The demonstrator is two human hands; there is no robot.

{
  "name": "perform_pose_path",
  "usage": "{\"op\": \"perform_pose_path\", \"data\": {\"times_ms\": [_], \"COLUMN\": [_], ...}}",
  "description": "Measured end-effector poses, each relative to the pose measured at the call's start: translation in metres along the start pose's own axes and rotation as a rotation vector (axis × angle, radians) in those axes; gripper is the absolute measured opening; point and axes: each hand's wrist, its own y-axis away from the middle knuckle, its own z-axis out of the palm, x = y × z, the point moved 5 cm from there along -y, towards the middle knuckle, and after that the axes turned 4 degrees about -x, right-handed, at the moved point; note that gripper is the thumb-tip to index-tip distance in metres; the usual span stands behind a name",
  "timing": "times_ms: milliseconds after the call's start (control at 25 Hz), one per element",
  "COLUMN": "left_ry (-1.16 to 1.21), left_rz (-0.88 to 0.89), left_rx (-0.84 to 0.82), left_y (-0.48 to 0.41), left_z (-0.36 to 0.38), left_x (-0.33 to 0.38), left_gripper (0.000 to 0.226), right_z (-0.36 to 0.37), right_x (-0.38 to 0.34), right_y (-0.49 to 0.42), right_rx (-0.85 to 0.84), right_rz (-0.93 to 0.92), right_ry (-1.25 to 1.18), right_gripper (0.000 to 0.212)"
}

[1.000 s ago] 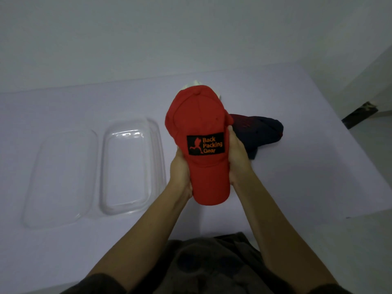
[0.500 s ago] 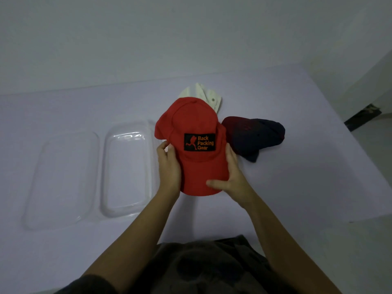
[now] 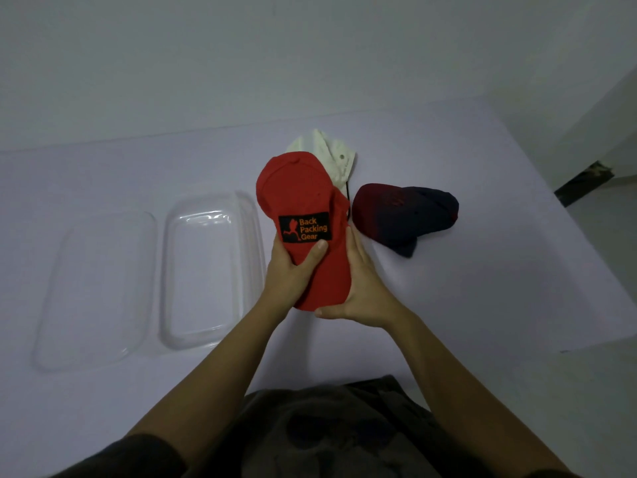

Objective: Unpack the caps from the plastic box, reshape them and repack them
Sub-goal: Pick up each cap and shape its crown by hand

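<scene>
A red cap (image 3: 296, 191) with a black "Back Packing Gear" patch is held above the table, its brim pointing toward me. My left hand (image 3: 287, 274) grips it from the left, thumb across the front just under the patch. My right hand (image 3: 362, 288) holds the brim from the right, fingers along its side and thumb under the brim's tip. A white cap (image 3: 332, 157) lies behind the red one. A dark red and navy cap (image 3: 403, 212) lies crumpled to the right. The clear plastic box (image 3: 248, 236) sits open on the left and holds nothing.
The box's clear lid (image 3: 100, 284) lies flat to the left of it on the pale table (image 3: 499, 270). The table's right edge drops to the floor at the right. A pale wall stands behind the table.
The red cap has come down and tilted left. My left thumb has moved onto its front under the patch, and my right hand has slid down round the brim.
</scene>
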Motion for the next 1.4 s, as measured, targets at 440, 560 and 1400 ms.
{"op": "perform_pose_path", "data": {"times_ms": [440, 560, 1400], "left_ry": [-0.112, -0.122, -0.326], "left_rz": [-0.036, -0.044, -0.113], "left_rx": [-0.066, -0.09, 0.077], "left_y": [0.005, 0.004, -0.018], "left_z": [0.013, 0.011, 0.0], "left_x": [0.003, -0.001, -0.1], "left_gripper": [0.051, 0.051, 0.108], "right_z": [0.011, 0.009, 0.042], "right_x": [0.007, 0.01, 0.085], "right_y": [0.005, 0.007, -0.004], "right_rx": [-0.066, -0.009, -0.017], "right_rz": [-0.01, 0.011, 0.226], "right_ry": [-0.227, -0.195, 0.066], "right_gripper": [0.125, 0.134, 0.15]}}
